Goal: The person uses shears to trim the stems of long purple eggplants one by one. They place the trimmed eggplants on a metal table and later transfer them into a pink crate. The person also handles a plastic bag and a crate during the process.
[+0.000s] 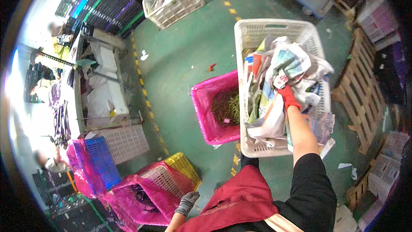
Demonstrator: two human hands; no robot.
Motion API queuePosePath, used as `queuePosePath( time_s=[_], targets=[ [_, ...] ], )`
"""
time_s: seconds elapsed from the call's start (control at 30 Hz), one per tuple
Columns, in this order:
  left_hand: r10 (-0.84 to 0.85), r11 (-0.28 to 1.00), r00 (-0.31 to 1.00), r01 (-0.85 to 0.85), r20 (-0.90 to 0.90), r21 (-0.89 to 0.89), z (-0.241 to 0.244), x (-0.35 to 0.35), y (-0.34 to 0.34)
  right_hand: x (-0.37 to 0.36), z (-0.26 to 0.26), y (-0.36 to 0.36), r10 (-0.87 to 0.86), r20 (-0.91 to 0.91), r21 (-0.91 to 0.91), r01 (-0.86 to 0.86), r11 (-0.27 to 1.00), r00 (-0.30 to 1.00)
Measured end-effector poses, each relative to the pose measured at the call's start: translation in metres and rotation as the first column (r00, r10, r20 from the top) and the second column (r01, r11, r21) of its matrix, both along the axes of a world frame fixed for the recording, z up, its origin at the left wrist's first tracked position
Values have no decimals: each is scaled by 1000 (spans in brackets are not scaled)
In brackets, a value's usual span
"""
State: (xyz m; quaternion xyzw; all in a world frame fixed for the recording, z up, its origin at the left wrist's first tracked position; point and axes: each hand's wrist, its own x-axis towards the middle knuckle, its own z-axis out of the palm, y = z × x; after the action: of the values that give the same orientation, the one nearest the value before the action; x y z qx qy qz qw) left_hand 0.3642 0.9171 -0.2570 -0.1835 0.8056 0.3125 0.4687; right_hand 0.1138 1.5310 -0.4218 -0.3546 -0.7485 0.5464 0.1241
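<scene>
My right hand (288, 97), in a red glove, reaches into a white plastic crate (243, 103) heaped with crumpled plastic bags and wrappers (289, 58). Its fingers are partly hidden at a white wrapper with red print (281, 80), so I cannot tell whether they grip it. Beside my apron, my left hand (187, 203) wears a grey knit glove. Its fingers are close together, nothing shows in them, and the palm is hidden. Close by that hand is a crate lined with magenta plastic film (167, 206). A magenta-lined bin (200, 109) with green plant scraps (233, 106) stands partly behind the white crate.
Another white crate (175, 4) holding bags stands farther off. A yellow crate (183, 167) and a blue crate (101, 161) are on the left. A wooden pallet (362, 93) leans at right. Two people work by a bench at far left. Scraps lie on the green floor (173, 103).
</scene>
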Motion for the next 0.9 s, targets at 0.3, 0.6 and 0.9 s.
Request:
queuePosePath(
  time_s=[0.3,0.6,0.9],
  targets=[
    [409,913,852,-381,327,-150,-6,-37,43,-49,-94,32,-20,165,-176,50,983,986],
    [493,853,859,-509,137,116,11,-55,30,-32,-25,-13,84,116,-121,-70,990,990],
    [646,758,601,-577,-472,304,66,-152,-138,42,43,-6,29,193,316,-90,944,981]
  ],
)
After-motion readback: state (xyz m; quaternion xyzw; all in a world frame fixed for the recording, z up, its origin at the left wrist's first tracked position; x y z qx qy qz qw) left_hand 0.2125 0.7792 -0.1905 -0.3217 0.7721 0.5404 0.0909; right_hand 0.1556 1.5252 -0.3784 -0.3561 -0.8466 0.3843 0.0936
